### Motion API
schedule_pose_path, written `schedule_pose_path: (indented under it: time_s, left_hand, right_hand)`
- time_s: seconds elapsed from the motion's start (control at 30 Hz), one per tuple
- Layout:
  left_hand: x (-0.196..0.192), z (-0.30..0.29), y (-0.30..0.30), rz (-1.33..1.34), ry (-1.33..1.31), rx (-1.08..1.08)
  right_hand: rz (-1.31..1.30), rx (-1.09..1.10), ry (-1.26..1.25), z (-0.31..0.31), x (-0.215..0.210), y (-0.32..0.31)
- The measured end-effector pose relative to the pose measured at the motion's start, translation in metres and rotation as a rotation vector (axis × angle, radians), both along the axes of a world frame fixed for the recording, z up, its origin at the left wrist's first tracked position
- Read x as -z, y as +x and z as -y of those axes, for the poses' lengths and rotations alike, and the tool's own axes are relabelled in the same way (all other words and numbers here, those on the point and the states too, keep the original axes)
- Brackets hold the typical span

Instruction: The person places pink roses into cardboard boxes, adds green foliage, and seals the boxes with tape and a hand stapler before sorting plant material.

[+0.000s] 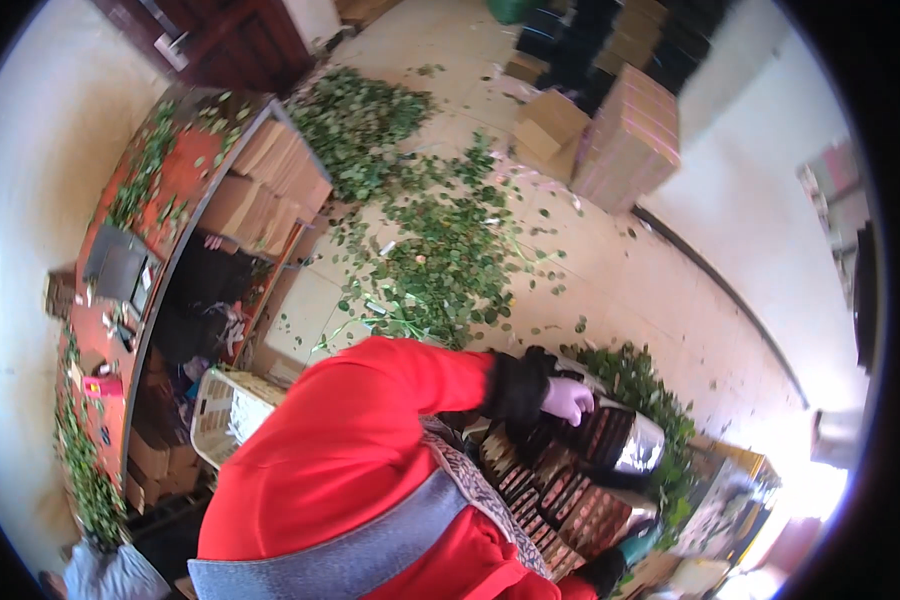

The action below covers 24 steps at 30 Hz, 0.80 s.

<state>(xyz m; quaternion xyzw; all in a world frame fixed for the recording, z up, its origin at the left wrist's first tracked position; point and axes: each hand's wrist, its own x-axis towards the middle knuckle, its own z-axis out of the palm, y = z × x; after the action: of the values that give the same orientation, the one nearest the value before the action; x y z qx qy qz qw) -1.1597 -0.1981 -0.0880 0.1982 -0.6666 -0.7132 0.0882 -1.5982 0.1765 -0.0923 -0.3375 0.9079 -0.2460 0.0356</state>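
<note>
My left hand (568, 400), in a pale lilac glove below a black cuff, has its fingers curled in at the upper left edge of a dark, brown-striped packet (610, 440). Whatever is inside those fingers is hidden. One end of the packet shines silver. Beneath and beside it lie several dark-edged pieces with reddish-brown rows (560, 490), whose kind I cannot make out. Past my other black cuff, my right hand (638, 543) appears as a small teal-gloved patch near the lower right of these pieces. Its fingers are mostly hidden.
Leafy cuttings (435, 250) cover much of the tiled floor ahead, with green stems (650, 385) beyond my hands. An orange-topped bench (160, 210) with boxes on its shelves runs along the left. A pale plastic crate (213, 415) stands beside me. Cardboard boxes (630, 140) are stacked far right.
</note>
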Motion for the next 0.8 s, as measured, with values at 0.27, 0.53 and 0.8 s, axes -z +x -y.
schedule_pose_path:
  time_s: [0.27, 0.53, 0.8]
  left_hand:
    - [-0.303, 0.034, 0.325, -0.860, 0.082, -0.482]
    - [-0.321, 0.083, 0.456, -0.863, -0.465, -0.630]
    - [-0.183, 0.257, 0.644, 0.269, -0.757, -0.853]
  right_hand:
    - [0.349, -0.169, -0.295, 0.168, -0.099, 0.297]
    - [0.704, -0.725, 0.070, 0.446, -0.021, 0.568]
    - [0.976, -0.868, 0.191, 0.702, 0.031, 0.748]
